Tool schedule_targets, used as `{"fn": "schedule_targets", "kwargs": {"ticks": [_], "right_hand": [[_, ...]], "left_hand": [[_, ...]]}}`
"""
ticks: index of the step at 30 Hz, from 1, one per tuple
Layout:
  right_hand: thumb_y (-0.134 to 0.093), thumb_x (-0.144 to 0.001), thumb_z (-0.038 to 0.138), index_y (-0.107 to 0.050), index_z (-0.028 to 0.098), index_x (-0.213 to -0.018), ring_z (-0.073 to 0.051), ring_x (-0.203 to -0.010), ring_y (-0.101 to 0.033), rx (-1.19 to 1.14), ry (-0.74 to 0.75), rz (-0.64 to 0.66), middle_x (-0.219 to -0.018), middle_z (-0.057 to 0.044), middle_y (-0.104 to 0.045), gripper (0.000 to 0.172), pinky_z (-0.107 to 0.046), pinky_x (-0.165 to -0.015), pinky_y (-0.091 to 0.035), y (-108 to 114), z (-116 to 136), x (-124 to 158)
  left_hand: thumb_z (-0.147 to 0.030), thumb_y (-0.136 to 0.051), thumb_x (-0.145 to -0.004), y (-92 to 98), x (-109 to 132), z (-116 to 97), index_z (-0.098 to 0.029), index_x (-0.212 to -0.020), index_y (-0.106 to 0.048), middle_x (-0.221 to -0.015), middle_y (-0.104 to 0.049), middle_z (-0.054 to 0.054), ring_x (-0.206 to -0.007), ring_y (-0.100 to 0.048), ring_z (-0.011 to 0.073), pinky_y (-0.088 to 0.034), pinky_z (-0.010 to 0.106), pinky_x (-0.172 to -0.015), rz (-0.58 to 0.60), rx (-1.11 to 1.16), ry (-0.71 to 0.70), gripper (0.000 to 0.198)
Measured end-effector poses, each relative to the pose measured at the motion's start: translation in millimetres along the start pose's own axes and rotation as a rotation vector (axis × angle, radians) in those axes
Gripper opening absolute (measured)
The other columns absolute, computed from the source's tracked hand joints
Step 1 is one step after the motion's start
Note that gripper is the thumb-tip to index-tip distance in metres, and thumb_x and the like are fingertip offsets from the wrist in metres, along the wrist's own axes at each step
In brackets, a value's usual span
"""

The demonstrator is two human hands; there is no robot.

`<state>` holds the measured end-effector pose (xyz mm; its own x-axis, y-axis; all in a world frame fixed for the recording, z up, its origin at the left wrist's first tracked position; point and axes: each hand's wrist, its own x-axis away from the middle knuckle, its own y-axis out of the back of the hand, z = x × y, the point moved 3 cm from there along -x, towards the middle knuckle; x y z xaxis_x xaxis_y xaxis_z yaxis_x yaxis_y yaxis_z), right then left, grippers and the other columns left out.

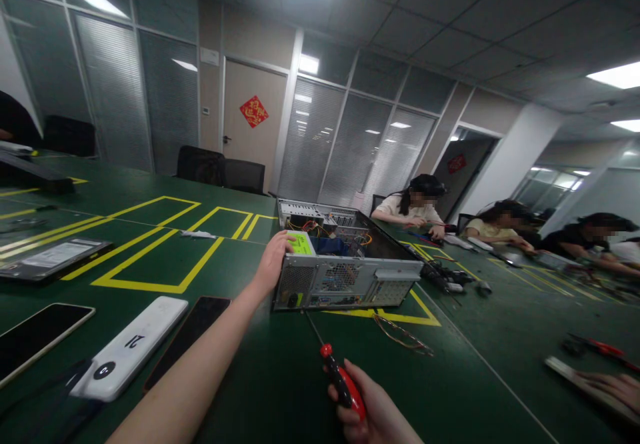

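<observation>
An open computer case (350, 277) lies on the green table with its back panel toward me. Inside its left corner sits a power supply (303, 244) with a bright green label. My left hand (274, 261) grips this corner, its fingers curled over the top of the power supply. In my right hand (363, 397) is a red and black screwdriver (343, 381), held by the handle. The shaft points up and away, its tip close to the lower edge of the back panel; whether they touch I cannot tell.
At left lie a hard drive (55, 257), two phones, one light-edged phone (43, 337), and a white power bank (133, 347). Loose wires (403, 334) lie by the case. Several people work at right; another person's hand (613, 387) rests at the lower right.
</observation>
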<state>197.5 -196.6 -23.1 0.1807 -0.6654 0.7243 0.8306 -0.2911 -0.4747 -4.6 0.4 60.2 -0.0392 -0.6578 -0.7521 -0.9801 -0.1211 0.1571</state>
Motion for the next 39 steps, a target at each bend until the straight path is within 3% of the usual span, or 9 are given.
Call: {"fn": "schedule_targets", "kwargs": {"ticks": [5, 12, 15, 18, 21, 23, 26, 30, 39], "right_hand": [[-0.039, -0.1, 0.037, -0.059, 0.01, -0.069, 0.001, -0.027, -0.03, -0.022, 0.0, -0.007, -0.041, 0.007, -0.043, 0.046, -0.007, -0.03, -0.021, 0.0, 1.7, 2.1], [-0.04, -0.098, 0.039, -0.064, 0.007, -0.092, -0.01, -0.042, -0.059, -0.012, -0.042, -0.021, -0.065, -0.004, -0.067, 0.04, -0.015, -0.032, -0.04, -5.0, -0.3, 5.7], [-0.035, -0.099, 0.039, -0.065, 0.007, -0.093, -0.007, -0.037, -0.052, 0.001, -0.03, 0.005, -0.062, -0.003, -0.065, 0.044, -0.013, -0.029, -0.03, -4.5, 0.1, 2.7], [-0.035, -0.099, 0.044, -0.064, 0.006, -0.074, -0.002, -0.031, -0.037, 0.006, -0.021, 0.006, -0.046, 0.002, -0.053, 0.054, -0.01, -0.03, -0.021, -2.0, 0.4, 0.7], [-0.037, -0.099, 0.042, -0.062, 0.006, -0.064, 0.001, -0.029, -0.028, 0.022, -0.025, 0.002, -0.036, 0.007, -0.037, 0.056, -0.008, -0.032, -0.02, -0.7, 0.5, 1.9], [-0.037, -0.099, 0.039, -0.063, 0.006, -0.065, 0.001, -0.03, -0.028, 0.02, -0.016, -0.004, -0.036, 0.007, -0.036, 0.054, -0.007, -0.033, -0.02, -1.0, 0.9, 3.4], [-0.039, -0.098, 0.04, -0.064, 0.006, -0.069, -0.001, -0.031, -0.034, 0.01, -0.005, -0.031, -0.038, 0.005, -0.042, 0.051, -0.008, -0.032, -0.025, -1.8, 1.4, 4.9], [-0.042, -0.096, 0.04, -0.064, 0.007, -0.08, -0.006, -0.039, -0.051, -0.013, 0.001, -0.055, -0.057, -0.002, -0.061, 0.042, -0.013, -0.034, -0.037, -2.0, 2.0, 4.2], [-0.038, -0.098, 0.037, -0.063, 0.007, -0.098, -0.007, -0.04, -0.05, -0.042, -0.009, -0.013, -0.066, -0.004, -0.065, 0.039, -0.013, -0.032, -0.034, -1.8, 0.2, 1.3]], "left_hand": [[-0.041, -0.023, -0.099, 0.6, 0.2, -0.3, -0.021, -0.076, -0.056, -0.111, -0.066, 0.008, -0.129, -0.048, 0.0211, -0.036, 0.042, -0.113, 0.0, 0.0, -0.001, 0.045], [-0.036, -0.024, -0.099, 2.1, 0.5, -2.5, -0.02, -0.076, -0.056, -0.11, -0.066, 0.008, -0.129, -0.048, 0.0213, -0.037, 0.043, -0.113, -0.004, -0.003, 0.003, 0.042], [-0.036, -0.025, -0.099, 1.9, 0.5, -2.9, -0.02, -0.076, -0.057, -0.111, -0.066, 0.008, -0.129, -0.048, 0.0215, -0.037, 0.043, -0.113, -0.001, -0.005, -0.002, 0.042], [-0.036, -0.024, -0.099, 1.3, 0.4, -1.9, -0.02, -0.076, -0.057, -0.112, -0.066, 0.008, -0.129, -0.048, 0.0214, -0.037, 0.042, -0.113, -0.004, -0.007, 0.001, 0.043], [-0.036, -0.024, -0.099, 0.6, 0.3, -0.4, -0.02, -0.076, -0.057, -0.112, -0.066, 0.008, -0.129, -0.048, 0.0214, -0.037, 0.043, -0.113, -0.003, -0.015, 0.01, 0.043], [-0.036, -0.024, -0.099, 0.6, 0.2, 0.4, -0.02, -0.075, -0.057, -0.112, -0.067, 0.008, -0.129, -0.048, 0.0214, -0.037, 0.043, -0.113, -0.006, -0.017, 0.008, 0.043], [-0.036, -0.024, -0.099, 0.8, 0.1, 1.4, -0.02, -0.076, -0.058, -0.111, -0.067, 0.008, -0.128, -0.049, 0.0215, -0.038, 0.043, -0.112, -0.006, -0.021, -0.005, 0.044], [-0.037, -0.024, -0.098, 0.9, -0.1, 2.6, -0.02, -0.076, -0.057, -0.111, -0.067, 0.008, -0.128, -0.049, 0.0215, -0.037, 0.043, -0.113, 0.001, -0.016, -0.014, 0.043], [-0.037, -0.025, -0.098, 1.1, 0.0, -0.5, -0.021, -0.076, -0.056, -0.109, -0.066, 0.007, -0.128, -0.048, 0.0211, -0.036, 0.043, -0.113, 0.001, -0.001, -0.004, 0.041]]}}
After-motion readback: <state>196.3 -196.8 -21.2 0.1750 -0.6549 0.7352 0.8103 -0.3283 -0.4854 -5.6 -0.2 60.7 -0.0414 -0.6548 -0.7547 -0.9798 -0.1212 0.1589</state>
